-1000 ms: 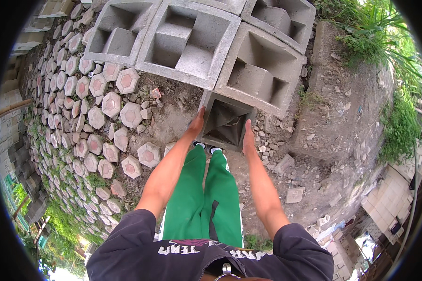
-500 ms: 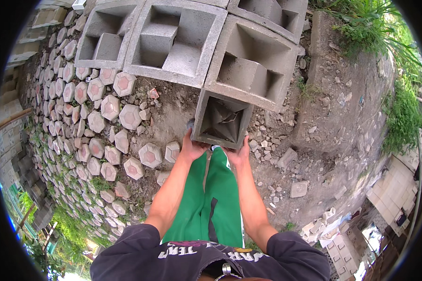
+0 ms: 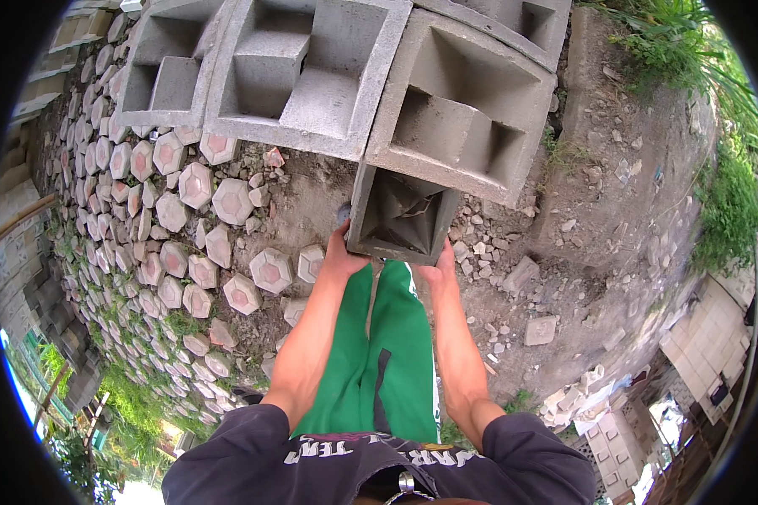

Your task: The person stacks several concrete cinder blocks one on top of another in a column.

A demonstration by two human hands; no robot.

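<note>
A small hollow concrete block is gripped from both sides, the left hand and right hand clamped on its lower corners with arms stretched straight down. It is held just before the large rough grey blocks, above dirt and hexagonal pavers.

Ahead of my left hand and right hand, the small hollow concrete block fills the gap, its far end up against the big square concrete blocks; no passage forward. Left: bare dirt patch, then loose hexagonal pavers crowd the ground. Right: open dirt strewn with rubble stones. Below: my green trouser legs block the middle.
</note>
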